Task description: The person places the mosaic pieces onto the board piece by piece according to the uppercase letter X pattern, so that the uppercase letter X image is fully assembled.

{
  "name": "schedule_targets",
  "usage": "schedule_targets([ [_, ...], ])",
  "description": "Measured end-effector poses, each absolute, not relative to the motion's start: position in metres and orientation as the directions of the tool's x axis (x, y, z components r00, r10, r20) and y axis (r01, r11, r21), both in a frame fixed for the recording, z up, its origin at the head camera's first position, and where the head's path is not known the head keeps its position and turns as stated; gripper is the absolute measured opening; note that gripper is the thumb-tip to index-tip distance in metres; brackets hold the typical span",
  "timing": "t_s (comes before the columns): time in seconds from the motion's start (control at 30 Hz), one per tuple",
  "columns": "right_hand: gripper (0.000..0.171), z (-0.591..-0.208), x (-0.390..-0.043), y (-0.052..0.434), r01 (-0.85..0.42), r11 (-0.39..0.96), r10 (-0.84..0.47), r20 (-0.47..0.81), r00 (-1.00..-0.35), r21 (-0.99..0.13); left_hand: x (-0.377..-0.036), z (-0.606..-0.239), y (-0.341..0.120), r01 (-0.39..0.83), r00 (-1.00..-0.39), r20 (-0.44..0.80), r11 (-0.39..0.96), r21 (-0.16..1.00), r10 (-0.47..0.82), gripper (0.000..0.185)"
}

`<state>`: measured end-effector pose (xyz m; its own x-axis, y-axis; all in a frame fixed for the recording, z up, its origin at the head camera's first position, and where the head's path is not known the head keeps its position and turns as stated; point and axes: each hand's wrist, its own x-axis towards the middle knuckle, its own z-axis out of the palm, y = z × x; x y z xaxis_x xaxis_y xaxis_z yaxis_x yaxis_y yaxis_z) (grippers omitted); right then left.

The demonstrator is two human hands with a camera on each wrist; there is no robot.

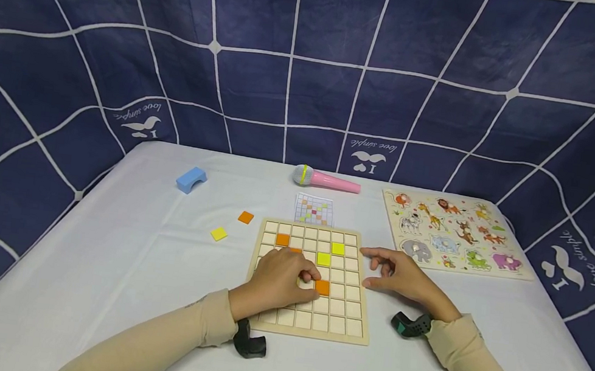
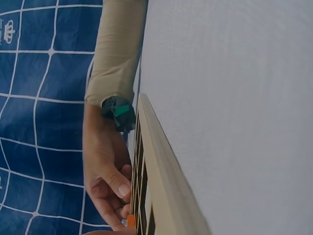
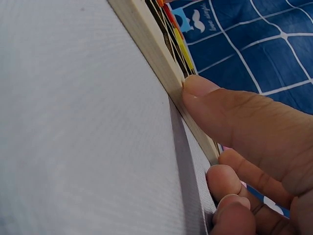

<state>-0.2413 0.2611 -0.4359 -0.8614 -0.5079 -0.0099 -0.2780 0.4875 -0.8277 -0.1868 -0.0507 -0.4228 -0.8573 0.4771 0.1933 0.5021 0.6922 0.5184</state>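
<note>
A square wooden grid board (image 1: pixel 305 333) lies on the table, with orange tiles (image 1: pixel 282 240) and yellow tiles (image 1: pixel 324 259) in some cells. Reaching across it from the left, my left hand (image 1: pixel 278 278) pinches an orange tile (image 1: pixel 322 287) by its edges between thumb and forefinger. That tile (image 2: pixel 131 220) rises above the board's surface in the left wrist view. My right hand (image 1: pixel 397 275) stays at the board's right side, thumb (image 3: pixel 200 88) against the edge, other fingers loosely bent. Part of the grid is hidden beneath my left hand.
Left of the board lie a loose orange tile (image 1: pixel 246 217), a yellow tile (image 1: pixel 218 234) and a blue arch block (image 1: pixel 191 180). Behind it are a printed pattern card (image 1: pixel 314 209) and a pink toy microphone (image 1: pixel 327 180). An animal puzzle board (image 1: pixel 457 234) lies at right.
</note>
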Motion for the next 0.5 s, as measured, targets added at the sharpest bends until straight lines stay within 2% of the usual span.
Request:
schedule_targets([
  [0.5, 0.064, -0.4361, -0.241, 0.2612, -0.283, 0.494, -0.504, -0.005, -0.864, -0.822, -0.187, -0.4208, -0.0514, 0.519, -0.84, 0.181, 0.659, 0.544, 0.512, 0.02],
])
